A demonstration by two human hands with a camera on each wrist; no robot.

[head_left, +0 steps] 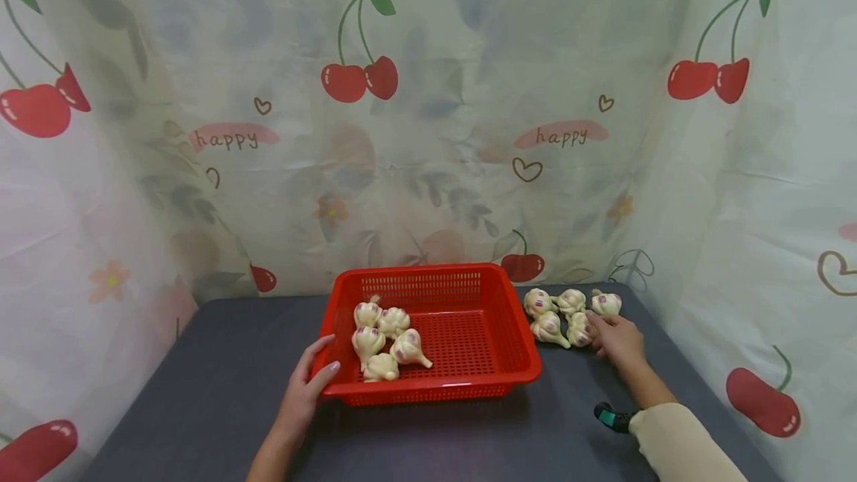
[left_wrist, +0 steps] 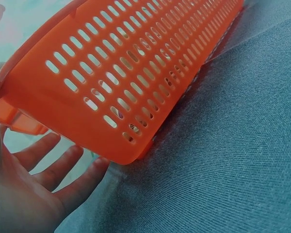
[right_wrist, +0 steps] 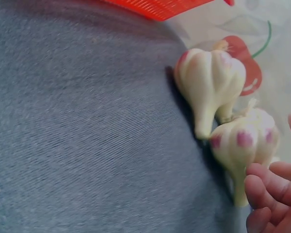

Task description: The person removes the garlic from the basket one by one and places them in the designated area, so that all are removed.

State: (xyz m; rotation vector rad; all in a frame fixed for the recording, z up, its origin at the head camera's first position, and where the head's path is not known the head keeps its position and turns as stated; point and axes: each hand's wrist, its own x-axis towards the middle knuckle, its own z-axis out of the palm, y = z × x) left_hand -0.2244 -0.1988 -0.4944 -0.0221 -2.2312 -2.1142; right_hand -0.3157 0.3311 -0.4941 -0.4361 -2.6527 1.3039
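A red plastic basket (head_left: 462, 385) with slotted walls stands on the dark table, several garlic bulbs (head_left: 368, 341) gathered in its left half. My left hand (head_left: 304, 381) grips its front left corner, thumb over the rim; in the left wrist view the other fingers (left_wrist: 63, 165) lie along the outside of the wall. Right of the basket, more garlic bulbs (head_left: 549, 327) sit in a cluster. My right hand (head_left: 619, 341) reaches to the nearest right bulb (right_wrist: 245, 141), bent fingertips (right_wrist: 257, 172) right at its neck and the thumb apart from it.
A black and teal strap (head_left: 612, 418) sticks out beside the right cuff. Behind the table and along both sides hangs a pale curtain (head_left: 428, 192) printed with cherries. One garlic bulb (head_left: 606, 303) lies near the table's back right corner.
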